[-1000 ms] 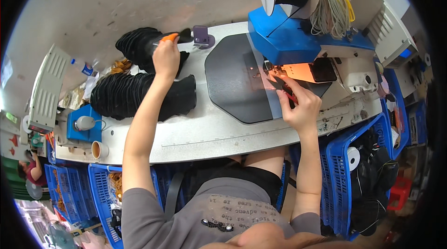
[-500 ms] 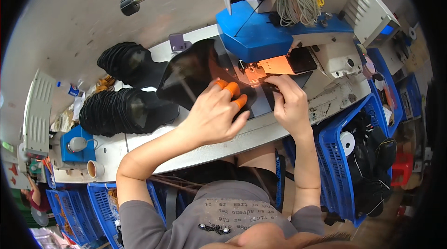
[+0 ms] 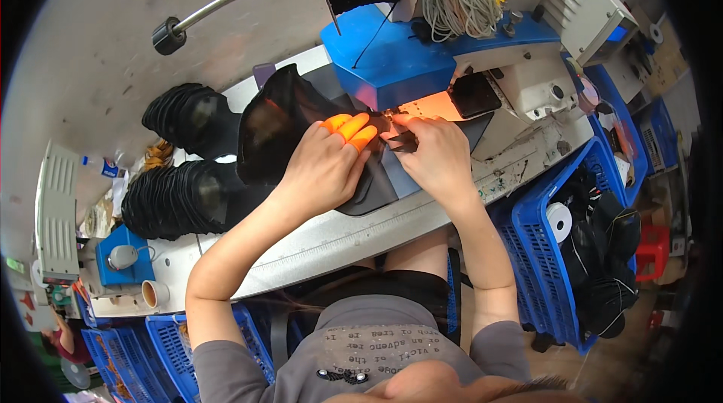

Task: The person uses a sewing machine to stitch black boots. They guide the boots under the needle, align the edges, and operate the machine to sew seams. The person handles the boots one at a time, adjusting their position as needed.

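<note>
The needle area of the blue sewing machine (image 3: 392, 64) is hidden behind the fingertips of both hands and washed out by the orange work light, so the stitch point cannot be made out. The far end of the black fabric piece (image 3: 279, 124) folds upward and covers the counter (image 3: 316, 241) behind it. The metal lamp arm (image 3: 226, 0) is cut off at the top edge.

The left hand (image 3: 324, 169) lies flat on the fabric piece, fingers extended and close together, pressing it down on the dark grey mat (image 3: 380, 188). Orange finger cots (image 3: 350, 128) cover three fingertips, which point toward the machine head. This grip is a flat press, not a pinch.

The right hand (image 3: 437, 154) rests just beside the left, fingers curled together on a small dark edge of the fabric at the machine foot. Whether it pinches or only presses cannot be told.

The fabric piece lies on the counter directly before the machine, under both hands. Stacks of black ribbed pieces (image 3: 181, 177) sit to the left. A blue crate (image 3: 550, 252) hangs below the counter on the right.
</note>
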Tool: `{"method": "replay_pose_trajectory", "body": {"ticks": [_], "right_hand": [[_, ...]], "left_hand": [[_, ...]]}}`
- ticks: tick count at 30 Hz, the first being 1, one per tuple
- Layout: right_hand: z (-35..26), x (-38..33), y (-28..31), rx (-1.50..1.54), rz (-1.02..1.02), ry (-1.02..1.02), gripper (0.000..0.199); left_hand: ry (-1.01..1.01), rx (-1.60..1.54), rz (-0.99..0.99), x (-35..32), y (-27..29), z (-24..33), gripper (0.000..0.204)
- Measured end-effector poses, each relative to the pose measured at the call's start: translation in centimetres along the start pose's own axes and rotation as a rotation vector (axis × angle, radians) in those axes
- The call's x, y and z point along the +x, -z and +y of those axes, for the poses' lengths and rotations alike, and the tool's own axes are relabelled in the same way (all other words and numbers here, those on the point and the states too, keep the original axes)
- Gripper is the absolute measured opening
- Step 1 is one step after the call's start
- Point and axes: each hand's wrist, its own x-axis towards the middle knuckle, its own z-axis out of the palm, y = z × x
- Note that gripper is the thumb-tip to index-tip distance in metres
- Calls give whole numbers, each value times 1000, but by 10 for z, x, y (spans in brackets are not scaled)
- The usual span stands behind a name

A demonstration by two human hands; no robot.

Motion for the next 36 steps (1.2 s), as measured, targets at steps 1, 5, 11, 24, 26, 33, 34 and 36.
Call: {"method": "replay_pose_trajectory", "body": {"ticks": [1,5,11,24,26,33,34,36], "right_hand": [[1,0,-2,-9,14,-8,28],[1,1,-5,-46,2,-42,28],[-6,3,2,46,-4,-86,29],[14,-9,9,142,102,43,14],[25,-11,9,141,160,110,12],[24,-12,7,181,229,125,9],[24,-13,6,182,231,126,9],[25,-13,5,184,235,127,9]], "left_hand": [[-15,-19,26,3,0,-2,30],[-14,-49,-23,9,5,-6,29],[-36,-102,-79,14,8,-17,33],[-94,107,-121,15,14,-33,36],[-75,89,-136,14,13,-33,38],[-99,51,-75,17,15,-28,35],[-97,53,-77,17,15,-28,35],[-78,81,-102,17,17,-26,35]]}}
